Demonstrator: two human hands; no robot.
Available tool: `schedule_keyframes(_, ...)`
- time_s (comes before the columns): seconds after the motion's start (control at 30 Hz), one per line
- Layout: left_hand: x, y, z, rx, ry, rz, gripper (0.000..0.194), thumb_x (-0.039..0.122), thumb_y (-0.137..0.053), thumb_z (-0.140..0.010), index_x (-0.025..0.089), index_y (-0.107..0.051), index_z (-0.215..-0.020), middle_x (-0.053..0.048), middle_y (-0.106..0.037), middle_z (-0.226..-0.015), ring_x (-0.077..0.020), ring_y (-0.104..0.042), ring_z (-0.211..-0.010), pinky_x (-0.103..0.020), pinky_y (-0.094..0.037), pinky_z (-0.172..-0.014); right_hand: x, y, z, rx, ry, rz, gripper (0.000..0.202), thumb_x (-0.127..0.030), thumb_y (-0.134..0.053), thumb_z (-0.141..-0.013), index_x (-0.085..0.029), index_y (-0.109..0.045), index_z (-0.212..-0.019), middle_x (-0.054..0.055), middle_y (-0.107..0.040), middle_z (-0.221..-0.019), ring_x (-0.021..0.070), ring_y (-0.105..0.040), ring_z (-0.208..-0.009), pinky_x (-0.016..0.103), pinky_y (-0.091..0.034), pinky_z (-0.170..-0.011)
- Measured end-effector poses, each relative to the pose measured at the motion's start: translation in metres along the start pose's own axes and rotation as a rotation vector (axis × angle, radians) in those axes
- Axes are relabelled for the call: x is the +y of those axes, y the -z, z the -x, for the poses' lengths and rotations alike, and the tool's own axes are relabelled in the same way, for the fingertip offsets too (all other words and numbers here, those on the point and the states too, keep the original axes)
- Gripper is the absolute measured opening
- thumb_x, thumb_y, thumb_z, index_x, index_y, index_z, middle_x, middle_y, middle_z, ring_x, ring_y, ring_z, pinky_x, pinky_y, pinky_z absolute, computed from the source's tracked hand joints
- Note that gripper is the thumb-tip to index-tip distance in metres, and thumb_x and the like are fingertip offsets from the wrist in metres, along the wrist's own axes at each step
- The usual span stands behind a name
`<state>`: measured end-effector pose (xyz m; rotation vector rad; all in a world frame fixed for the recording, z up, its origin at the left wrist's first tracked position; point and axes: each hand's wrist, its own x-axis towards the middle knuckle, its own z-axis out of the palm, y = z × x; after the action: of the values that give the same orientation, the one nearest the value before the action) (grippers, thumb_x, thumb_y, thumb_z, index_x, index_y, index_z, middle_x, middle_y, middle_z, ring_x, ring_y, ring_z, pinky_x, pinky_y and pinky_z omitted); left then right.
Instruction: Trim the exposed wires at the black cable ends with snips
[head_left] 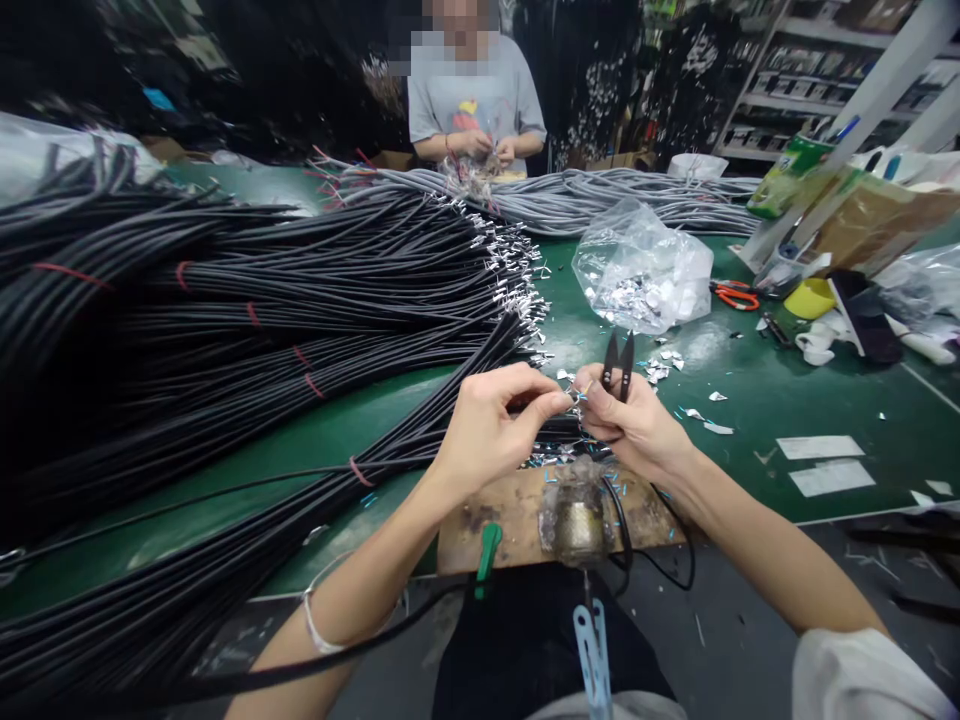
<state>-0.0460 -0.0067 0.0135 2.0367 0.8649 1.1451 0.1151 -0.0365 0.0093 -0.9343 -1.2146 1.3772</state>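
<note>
Thumb and forefinger of my left hand [499, 415] are closed in a pinch on the thin wires [578, 397] at a cable's end. My right hand [634, 420] holds black thread snips [619, 368], their blades pointing up and apart. Its thumb and fingertips meet the same wires, close to my left fingertips. Just which strands each hand grips is too small to tell. Below the hands, a wooden board [480, 500] carries a metal cylindrical fixture [581, 525] with blue wire scraps around it. Tied bundles of black cable [405, 420] lie beside my left hand.
A plastic bag of scraps [645, 270] lies beyond my right hand, near orange-handled pliers [735, 294]. Grey cables [600, 195] run across the far side, where a co-worker [476, 110] stands. A green clamp handle [488, 555] and blue clip [592, 655] are near my lap.
</note>
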Motion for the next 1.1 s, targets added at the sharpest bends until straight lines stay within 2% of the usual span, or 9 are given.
schedule_keyframes(0.07, -0.002, 0.001, -0.001, 0.023, -0.006, 0.038, 0.013, 0.026, -0.066, -0.077, 0.015, -0.065, -0.070, -0.001, -0.062, -0.065, -0.0096, -0.052, -0.057, -0.020, -0.040, -0.051, 0.002, 0.001, -0.002, -0.064, -0.064, -0.084, 0.039, -0.051, -0.072, -0.068, -0.018, -0.050, -0.072, -0.010, -0.028, -0.054, 0.0030, -0.017, -0.042, 0.020, -0.013, -0.038)
schedule_keyframes(0.3, 0.001, -0.004, 0.004, 0.162, -0.080, -0.159, 0.007, 0.019, -0.067, -0.076, 0.016, -0.065, -0.070, 0.000, -0.060, -0.069, -0.0099, -0.052, -0.062, -0.021, -0.041, -0.056, 0.006, 0.008, -0.004, 0.035, -0.100, 0.044, 0.038, -0.049, -0.071, -0.069, -0.017, -0.051, -0.072, -0.010, -0.029, -0.053, 0.0030, -0.019, -0.042, 0.021, -0.013, -0.039)
schedule_keyframes(0.37, 0.002, -0.005, 0.004, 0.129, -0.058, -0.151, 0.011, 0.024, -0.065, -0.079, 0.017, -0.067, -0.071, 0.000, -0.061, -0.065, -0.0093, -0.051, -0.057, -0.022, -0.038, -0.052, 0.004, 0.006, -0.002, 0.034, 0.023, 0.088, 0.032, -0.046, -0.064, -0.077, -0.018, -0.050, -0.073, -0.008, -0.031, -0.056, 0.0045, -0.021, -0.044, 0.021, -0.017, -0.041)
schedule_keyframes(0.47, 0.002, -0.002, 0.003, 0.000, 0.019, -0.070, 0.023, 0.027, -0.058, -0.083, 0.016, -0.066, -0.064, 0.001, -0.059, -0.056, -0.0083, -0.046, -0.050, -0.022, -0.032, -0.048, -0.002, 0.004, 0.002, 0.011, 0.380, 0.418, 0.016, -0.029, -0.056, -0.084, -0.019, -0.049, -0.073, -0.003, -0.041, -0.065, 0.0089, -0.036, -0.056, 0.024, -0.030, -0.051)
schedule_keyframes(0.53, 0.003, 0.000, 0.001, -0.110, 0.095, 0.007, 0.033, 0.031, -0.053, -0.085, 0.015, -0.061, -0.057, 0.003, -0.050, -0.046, -0.0070, -0.037, -0.043, -0.022, -0.025, -0.044, -0.004, 0.005, 0.003, 0.015, 0.592, 0.697, 0.011, -0.015, -0.052, -0.082, -0.019, -0.048, -0.073, -0.001, -0.046, -0.071, 0.0118, -0.043, -0.065, 0.027, -0.034, -0.058)
schedule_keyframes(0.6, 0.004, 0.003, 0.000, -0.197, 0.167, 0.094, 0.042, 0.039, -0.049, -0.086, 0.015, -0.055, -0.051, 0.005, -0.037, -0.040, -0.0061, -0.026, -0.039, -0.024, -0.018, -0.041, -0.004, 0.008, 0.002, 0.071, 0.682, 0.867, 0.013, -0.008, -0.049, -0.081, -0.020, -0.048, -0.075, 0.000, -0.046, -0.073, 0.0131, -0.044, -0.068, 0.027, -0.034, -0.060)
schedule_keyframes(0.8, 0.005, 0.007, 0.003, -0.208, 0.229, 0.247, 0.047, 0.046, -0.048, -0.085, 0.016, -0.047, -0.049, 0.006, -0.026, -0.043, -0.0054, -0.017, -0.040, -0.025, -0.016, -0.042, -0.007, 0.021, -0.005, 0.594, 0.580, 0.676, 0.013, -0.022, -0.050, -0.088, -0.020, -0.049, -0.076, -0.003, -0.042, -0.065, 0.0103, -0.039, -0.057, 0.026, -0.031, -0.054)
schedule_keyframes(0.93, 0.005, 0.005, 0.005, -0.153, 0.256, 0.195, 0.046, 0.045, -0.049, -0.085, 0.014, -0.049, -0.051, 0.006, -0.030, -0.044, -0.0054, -0.021, -0.042, -0.023, -0.017, -0.043, -0.007, 0.012, -0.002, 0.215, 0.444, 0.598, 0.017, -0.031, -0.065, -0.080, -0.018, -0.058, -0.072, -0.003, -0.049, -0.066, 0.0071, -0.036, -0.052, 0.024, -0.029, -0.048)
schedule_keyframes(1.1, 0.007, 0.000, 0.007, -0.085, 0.222, 0.027, 0.043, 0.041, -0.050, -0.085, 0.013, -0.056, -0.053, 0.004, -0.039, -0.045, -0.0059, -0.029, -0.043, -0.023, -0.020, -0.044, 0.001, 0.002, -0.001, 0.257, 0.381, 0.496, 0.023, -0.034, -0.075, -0.071, -0.017, -0.059, -0.071, -0.003, -0.052, -0.068, 0.0078, -0.044, -0.057, 0.023, -0.033, -0.052)
